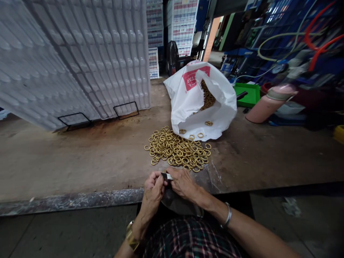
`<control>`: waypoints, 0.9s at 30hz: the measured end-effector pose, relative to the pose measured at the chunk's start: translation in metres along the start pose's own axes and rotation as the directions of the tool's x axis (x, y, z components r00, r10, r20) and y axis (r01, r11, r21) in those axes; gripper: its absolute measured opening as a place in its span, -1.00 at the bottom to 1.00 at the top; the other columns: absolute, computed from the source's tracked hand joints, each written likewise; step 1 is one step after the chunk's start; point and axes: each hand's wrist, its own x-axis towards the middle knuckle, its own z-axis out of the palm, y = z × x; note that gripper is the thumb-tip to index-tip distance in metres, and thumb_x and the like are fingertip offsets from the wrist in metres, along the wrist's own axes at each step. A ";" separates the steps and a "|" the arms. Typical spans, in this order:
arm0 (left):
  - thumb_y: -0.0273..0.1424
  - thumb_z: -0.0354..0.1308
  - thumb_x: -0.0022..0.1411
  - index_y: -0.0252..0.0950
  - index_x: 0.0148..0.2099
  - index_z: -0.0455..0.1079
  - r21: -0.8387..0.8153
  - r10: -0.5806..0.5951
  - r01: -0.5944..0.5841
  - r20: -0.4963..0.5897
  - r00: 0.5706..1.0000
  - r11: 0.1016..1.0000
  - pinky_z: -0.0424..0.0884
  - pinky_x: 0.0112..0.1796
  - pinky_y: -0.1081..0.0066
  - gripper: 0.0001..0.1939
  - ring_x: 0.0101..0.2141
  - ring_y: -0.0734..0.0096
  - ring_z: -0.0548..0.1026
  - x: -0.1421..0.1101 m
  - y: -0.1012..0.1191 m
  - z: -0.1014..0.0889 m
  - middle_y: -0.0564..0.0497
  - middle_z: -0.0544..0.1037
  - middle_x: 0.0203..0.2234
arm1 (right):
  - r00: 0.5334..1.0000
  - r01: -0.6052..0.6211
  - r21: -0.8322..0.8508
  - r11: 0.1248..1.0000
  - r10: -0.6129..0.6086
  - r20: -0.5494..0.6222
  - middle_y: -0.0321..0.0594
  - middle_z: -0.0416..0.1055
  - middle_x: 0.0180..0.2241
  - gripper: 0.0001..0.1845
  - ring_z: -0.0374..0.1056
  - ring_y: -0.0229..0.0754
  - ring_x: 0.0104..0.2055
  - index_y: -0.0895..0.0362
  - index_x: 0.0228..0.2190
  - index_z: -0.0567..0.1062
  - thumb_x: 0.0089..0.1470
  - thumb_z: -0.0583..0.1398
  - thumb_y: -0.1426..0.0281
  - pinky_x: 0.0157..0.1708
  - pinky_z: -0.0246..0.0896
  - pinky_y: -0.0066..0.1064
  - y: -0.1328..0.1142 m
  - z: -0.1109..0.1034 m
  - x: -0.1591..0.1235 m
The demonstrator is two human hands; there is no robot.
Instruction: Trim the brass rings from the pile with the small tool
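Near edge of bench (80, 154): left hand (153, 189) and right hand (185, 184) close together. Grip, both hands: fingertips pinched on a small dark-and-white piece (167, 176), partly hidden by fingers; exact nature not determinable. Likely fault: drop past the bench edge, if pinched too loosely.

Just beyond the fingers, near centre: loose heap of brass-coloured rings (176, 148). Possible fault: scatter across the bench, caused by knuckles pushing into the heap.

Beyond the heap, right of centre: white bag (180, 102), lying with ragged mouth open toward the near side. Contents: more rings massed deep inside, a few loose on the lower lip. Possible fault: further spill, caused by a tug or knock on the bag.

Left: tall ribbed plastic trays (120, 53), with black wire stands (137, 108) at the foot. Contents: not visible. Possible fault: toppling, if bumped.

Right, past the bag: pink bottle (260, 107); slightly farther, green tray (254, 94).

Far: stacked slatted crates (184, 27), red and blue showing through; contents not identifiable.
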 end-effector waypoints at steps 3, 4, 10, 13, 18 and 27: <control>-0.06 0.09 0.05 -0.30 -0.41 0.21 -0.002 0.007 -0.007 0.031 0.999 1.000 -0.02 -0.69 0.62 -0.62 -0.70 0.68 0.08 -0.006 0.002 -0.001 0.20 0.22 -0.69 | 1.000 -0.021 -0.017 1.000 0.022 0.006 -0.22 0.39 -0.50 -0.79 0.23 -0.26 -0.50 0.16 -0.33 0.35 -0.06 0.01 0.52 -0.53 -0.23 -0.41 0.003 0.000 0.004; -0.07 0.09 0.07 -0.30 -0.41 0.20 -0.017 0.008 -0.007 0.054 0.998 1.000 -0.02 -0.69 0.62 -0.64 -0.70 0.68 0.08 -0.009 0.002 -0.002 0.20 0.22 -0.69 | 1.000 -0.023 -0.019 1.000 0.023 0.003 -0.22 0.38 -0.50 -0.80 0.23 -0.26 -0.51 0.16 -0.33 0.35 -0.06 0.01 0.51 -0.53 -0.23 -0.41 0.005 0.000 0.006; -0.12 0.04 0.15 -0.28 -0.40 0.19 -0.089 0.036 -0.029 0.081 0.996 0.996 -0.02 -0.69 0.62 -0.69 -0.71 0.67 0.07 -0.015 -0.002 -0.011 0.21 0.18 -0.71 | 0.995 0.060 0.037 0.998 -0.057 -0.079 -0.26 0.35 -0.51 -0.79 0.18 -0.29 -0.51 0.15 -0.35 0.34 -0.10 0.00 0.52 -0.52 -0.18 -0.45 0.003 0.000 0.010; -0.11 0.06 0.11 -0.30 -0.39 0.20 -0.073 0.015 -0.013 0.033 0.999 0.997 -0.03 -0.69 0.63 -0.67 -0.71 0.68 0.07 -0.010 -0.004 -0.012 0.21 0.20 -0.71 | 0.987 0.131 0.066 0.989 -0.124 -0.099 -0.26 0.35 -0.49 -0.81 0.16 -0.29 -0.51 0.15 -0.38 0.34 -0.11 0.01 0.52 -0.51 -0.18 -0.45 -0.003 0.006 0.009; -0.08 0.12 0.04 -0.30 -0.37 0.20 -0.082 0.010 -0.011 -0.013 1.000 0.997 -0.01 -0.69 0.64 -0.63 -0.70 0.70 0.09 -0.008 -0.008 -0.011 0.18 0.28 -0.65 | 0.992 0.115 0.043 0.992 -0.112 -0.063 -0.23 0.38 -0.49 -0.79 0.16 -0.29 -0.54 0.16 -0.35 0.36 -0.10 0.02 0.52 -0.55 -0.26 -0.41 -0.008 0.015 0.007; -0.18 0.12 0.11 -0.29 -0.40 0.20 -0.257 0.012 0.010 0.086 0.996 0.966 0.00 -0.68 0.65 -0.71 -0.69 0.72 0.12 -0.027 0.002 -0.018 0.17 0.29 -0.62 | 1.000 0.003 -0.064 0.998 -0.002 0.013 -0.19 0.39 -0.48 -0.78 0.24 -0.26 -0.49 0.19 -0.31 0.36 -0.06 0.01 0.52 -0.52 -0.17 -0.43 -0.002 0.004 0.026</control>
